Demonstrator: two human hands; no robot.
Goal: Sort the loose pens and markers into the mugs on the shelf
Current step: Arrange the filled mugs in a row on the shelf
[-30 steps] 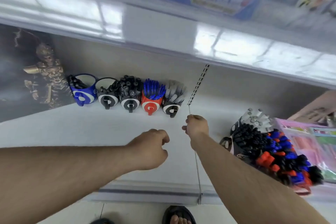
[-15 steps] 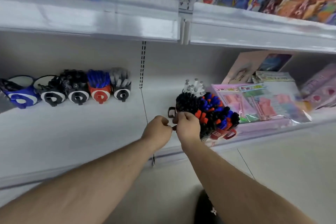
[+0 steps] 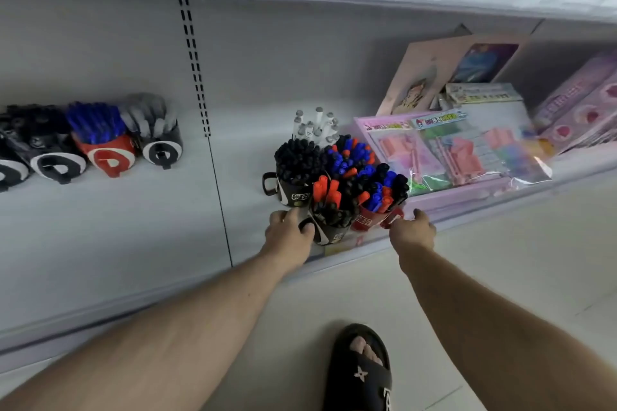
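Your left hand [image 3: 289, 232] is curled around the handle of the near black mug [image 3: 329, 233], thumb hooked over it at the shelf's front edge. Your right hand [image 3: 412, 231] is closed on the handle of the red mug [image 3: 366, 219] just beside it, fingers wrapped, though the blur makes it hard to tell how firm the hold is. Both mugs bristle with red, blue and black markers [image 3: 350, 183]. Just behind, touching the cluster, a second black mug [image 3: 289, 192] is packed with black pens, and white markers [image 3: 315, 125] stand at the far side. Right of the cluster lie pink stationery packs [image 3: 447, 150]. Far left on the white shelf [image 3: 133, 227], well apart, a row of mugs [image 3: 110, 155] sits tipped, handles facing you. Your black slipper [image 3: 362, 374] shows on the floor below.
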